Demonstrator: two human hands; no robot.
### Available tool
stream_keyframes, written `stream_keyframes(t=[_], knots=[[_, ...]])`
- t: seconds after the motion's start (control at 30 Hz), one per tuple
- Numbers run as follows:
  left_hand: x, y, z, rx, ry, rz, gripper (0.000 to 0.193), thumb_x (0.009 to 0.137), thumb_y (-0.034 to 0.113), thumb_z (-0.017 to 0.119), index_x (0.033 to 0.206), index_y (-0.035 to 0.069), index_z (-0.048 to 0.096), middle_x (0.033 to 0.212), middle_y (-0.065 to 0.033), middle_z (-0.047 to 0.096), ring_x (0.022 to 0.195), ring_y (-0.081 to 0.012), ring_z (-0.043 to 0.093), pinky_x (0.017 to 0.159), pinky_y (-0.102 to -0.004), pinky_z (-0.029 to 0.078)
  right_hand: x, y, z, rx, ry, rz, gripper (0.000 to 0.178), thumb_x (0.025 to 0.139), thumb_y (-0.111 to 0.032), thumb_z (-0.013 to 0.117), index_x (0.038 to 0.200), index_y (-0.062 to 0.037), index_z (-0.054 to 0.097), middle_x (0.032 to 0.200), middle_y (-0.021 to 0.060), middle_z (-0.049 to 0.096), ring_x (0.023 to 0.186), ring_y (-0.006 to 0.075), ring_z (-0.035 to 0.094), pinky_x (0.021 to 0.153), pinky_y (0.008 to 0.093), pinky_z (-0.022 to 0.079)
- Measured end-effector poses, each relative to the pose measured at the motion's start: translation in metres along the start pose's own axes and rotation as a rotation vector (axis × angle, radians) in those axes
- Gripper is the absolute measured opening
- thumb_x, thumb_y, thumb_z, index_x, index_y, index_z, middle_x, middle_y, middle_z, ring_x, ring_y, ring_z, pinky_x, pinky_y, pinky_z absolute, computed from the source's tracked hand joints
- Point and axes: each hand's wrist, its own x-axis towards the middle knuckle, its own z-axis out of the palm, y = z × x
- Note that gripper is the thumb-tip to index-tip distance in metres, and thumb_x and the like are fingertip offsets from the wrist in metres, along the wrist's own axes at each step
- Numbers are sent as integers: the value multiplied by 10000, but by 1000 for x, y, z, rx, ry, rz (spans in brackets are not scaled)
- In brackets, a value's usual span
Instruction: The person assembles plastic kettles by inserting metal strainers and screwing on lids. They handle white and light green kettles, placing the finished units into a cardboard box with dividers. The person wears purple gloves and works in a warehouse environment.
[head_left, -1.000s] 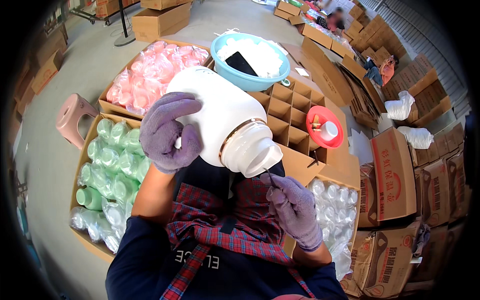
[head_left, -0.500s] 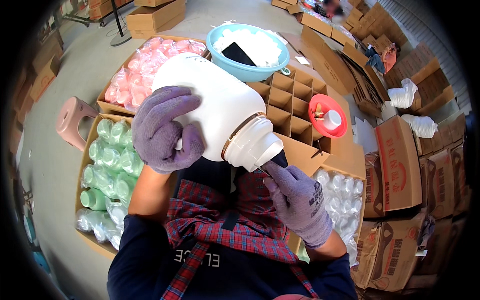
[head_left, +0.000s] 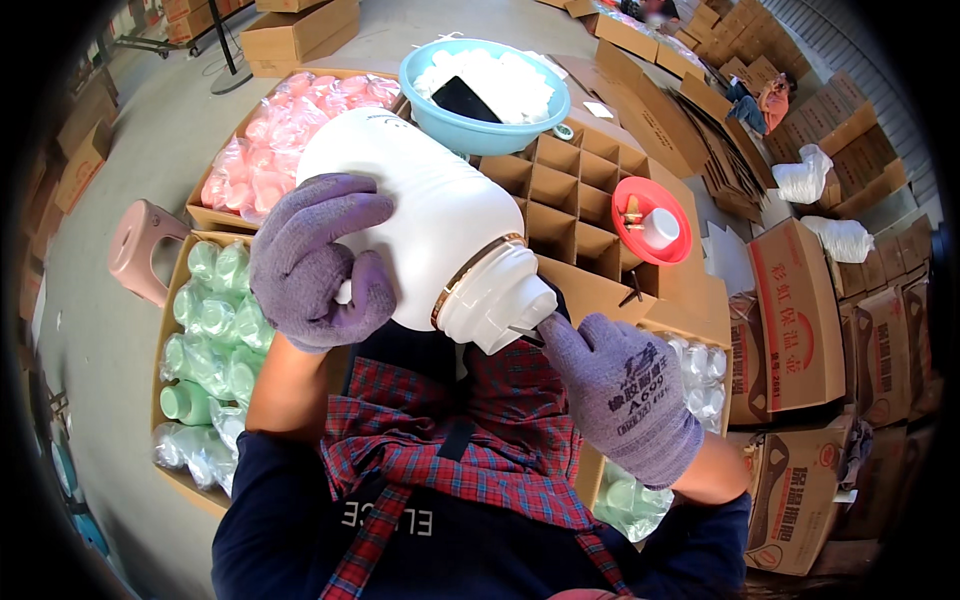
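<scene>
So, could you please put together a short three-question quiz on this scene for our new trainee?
1. True or false: the mouth of the white bottle points toward the upper left of the picture.
2. Which item lies on the white pieces in the blue basin?
A) the red bowl
B) the flat black device
C) the pink stool
3. Short answer: what holds the thin dark tool at the bottle's mouth?

Key:
1. False; it points toward the lower right.
2. B.
3. The person's gloved right hand.
</scene>
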Motion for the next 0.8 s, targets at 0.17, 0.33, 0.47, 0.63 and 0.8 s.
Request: stream_keyframes(t=[0.17, 0.33, 0.47, 0.63, 0.8], knots=[[2, 3, 1, -13, -41, -21, 194, 654, -72, 569, 596, -16, 393, 921, -247, 699, 898, -432, 695, 811, -503, 566, 1, 4, -3, -163, 16, -34, 334, 825, -191, 626, 1124, -42, 632, 797, 31, 535, 705, 167, 596, 561, 321, 448], [8, 4, 2, 0, -72, -32, 229, 611, -55, 620, 577, 26, 409, 909, -183, 715, 875, -374, 720, 752, -435, 584, 1, 7, -3, -288, 31, -68, 343, 808, -217, 641, 1105, -45, 650, 796, 15, 553, 688, 144, 576, 543, 305, 418], [9, 0, 3, -17, -99, -48, 234, 606, -44, 654, 588, 40, 437, 903, -153, 717, 863, -349, 729, 725, -409, 589, 4, 10, -7, -330, 36, -80, 354, 799, -206, 649, 1111, -41, 669, 795, 8, 564, 687, 141, 570, 536, 310, 412], [9, 1, 5, -73, -165, -134, 203, 644, -60, 617, 604, 5, 430, 920, -191, 717, 885, -371, 716, 798, -427, 571, 5, 20, -1, -394, 187, -125, 355, 769, -191, 660, 1087, -43, 715, 791, 16, 554, 683, 162, 557, 540, 323, 408], [7, 1, 5, -117, -191, -226, 182, 671, -70, 600, 610, -22, 436, 931, -213, 718, 897, -363, 711, 843, -417, 560, 14, 37, -2, -373, 434, -267, 438, 724, -175, 687, 1143, -53, 728, 824, 25, 542, 704, 188, 544, 564, 326, 414]])
